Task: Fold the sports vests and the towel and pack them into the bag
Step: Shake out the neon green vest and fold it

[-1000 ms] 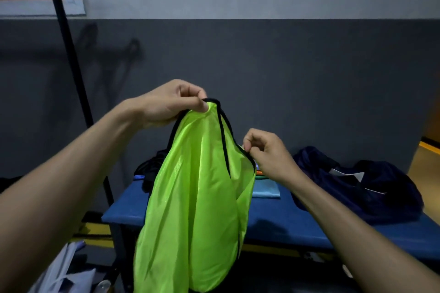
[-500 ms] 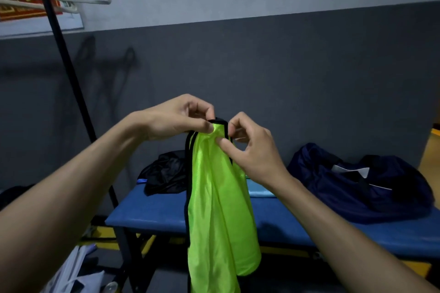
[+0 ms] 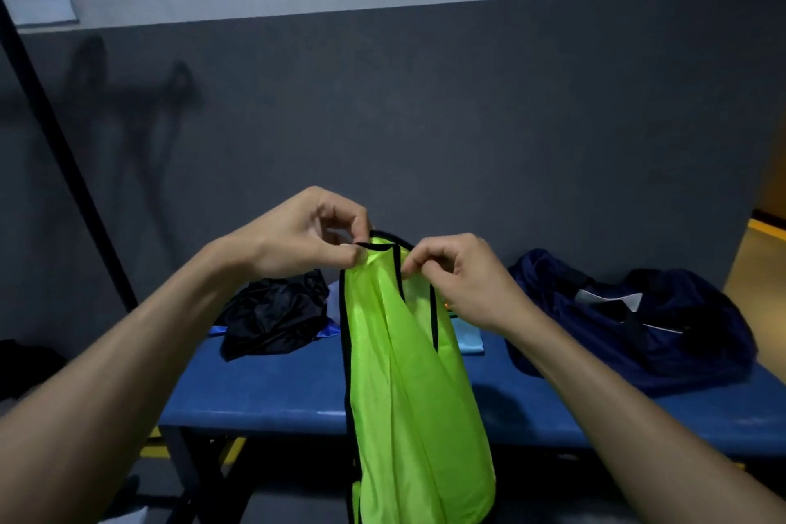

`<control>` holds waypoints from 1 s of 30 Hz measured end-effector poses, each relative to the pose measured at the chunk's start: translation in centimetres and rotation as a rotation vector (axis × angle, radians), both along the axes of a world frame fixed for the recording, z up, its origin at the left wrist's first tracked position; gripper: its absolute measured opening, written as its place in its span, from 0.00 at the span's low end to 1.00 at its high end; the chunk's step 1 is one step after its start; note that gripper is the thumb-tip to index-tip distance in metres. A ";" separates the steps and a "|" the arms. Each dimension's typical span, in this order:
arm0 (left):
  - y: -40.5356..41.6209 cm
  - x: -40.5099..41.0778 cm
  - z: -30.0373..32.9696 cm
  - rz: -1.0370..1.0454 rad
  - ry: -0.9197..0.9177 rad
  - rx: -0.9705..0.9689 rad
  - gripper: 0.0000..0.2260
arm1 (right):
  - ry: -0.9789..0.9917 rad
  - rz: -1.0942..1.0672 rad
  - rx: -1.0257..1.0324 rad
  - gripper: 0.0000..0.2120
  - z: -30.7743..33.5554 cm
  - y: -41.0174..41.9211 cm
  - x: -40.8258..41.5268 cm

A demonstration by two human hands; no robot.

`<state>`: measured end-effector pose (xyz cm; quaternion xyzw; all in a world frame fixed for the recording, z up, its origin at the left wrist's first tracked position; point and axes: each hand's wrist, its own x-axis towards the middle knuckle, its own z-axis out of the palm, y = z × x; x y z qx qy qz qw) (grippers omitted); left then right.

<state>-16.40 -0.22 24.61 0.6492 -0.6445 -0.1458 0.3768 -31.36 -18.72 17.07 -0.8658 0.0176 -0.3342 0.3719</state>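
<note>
Hands pinch the vest's black-edged top: left hand at its left corner, right hand at its right. The vest hangs before the blue table. On the table lie dark cloth at left, a pale towel behind the vest, and the navy bag at right.

neon-green mesh sports vest with black trim hanging at 6 o'clock | navy fabric duffel bag slumping at 3 o'clock | light-blue folded towel lying between them
</note>
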 end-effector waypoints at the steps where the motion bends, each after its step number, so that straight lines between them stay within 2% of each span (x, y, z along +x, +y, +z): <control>1: -0.2 0.3 -0.2 -0.006 0.007 0.003 0.04 | 0.034 -0.016 0.000 0.17 -0.4 -0.5 0.5; 3: -0.5 1.0 -0.4 -0.008 0.002 0.017 0.03 | 0.082 0.015 0.062 0.16 -0.9 -1.2 1.4; 6: -1.3 2.3 -0.6 0.023 -0.016 0.024 0.03 | 0.121 0.244 0.380 0.14 -1.3 -1.3 2.5; 8: -2.0 3.3 -0.9 0.072 -0.021 -0.001 0.04 | 0.123 0.344 0.461 0.12 -1.6 -1.3 3.5; 12: -2.7 5.0 -1.4 0.100 -0.020 -0.019 0.05 | -0.006 0.289 0.267 0.11 -3.1 -2.3 5.9; 15: -2.6 6.5 -1.8 0.108 0.000 0.014 0.09 | -0.028 0.244 0.232 0.10 -3.0 -3.6 7.1; 17: -2.5 7.4 -2.3 0.117 0.003 0.055 0.07 | -0.040 0.260 0.259 0.10 -1.9 -4.4 7.6; 19: -2.6 8.0 -2.7 0.130 0.010 0.069 0.01 | -0.014 0.285 0.282 0.10 -0.5 -4.8 8.1; 21: -2.9 8.2 -3.0 0.130 0.036 0.055 0.04 | 0.036 0.320 0.262 0.10 0.8 -4.6 8.8; 24: -3.3 7.8 -3.5 0.093 0.137 0.040 0.01 | 0.080 0.347 0.236 0.12 1.9 -4.1 9.6; 26: -3.4 7.6 -3.7 0.090 0.222 -0.012 0.04 | 0.094 0.362 0.243 0.11 2.2 -3.9 9.6; 28: -3.2 7.8 -3.5 0.106 0.298 -0.066 0.06 | 0.111 0.370 0.156 0.11 1.9 -3.8 9.2; 30: -2.7 8.1 -2.8 0.120 0.281 -0.100 0.08 | 0.113 0.318 -0.108 0.12 0.9 -4.0 8.8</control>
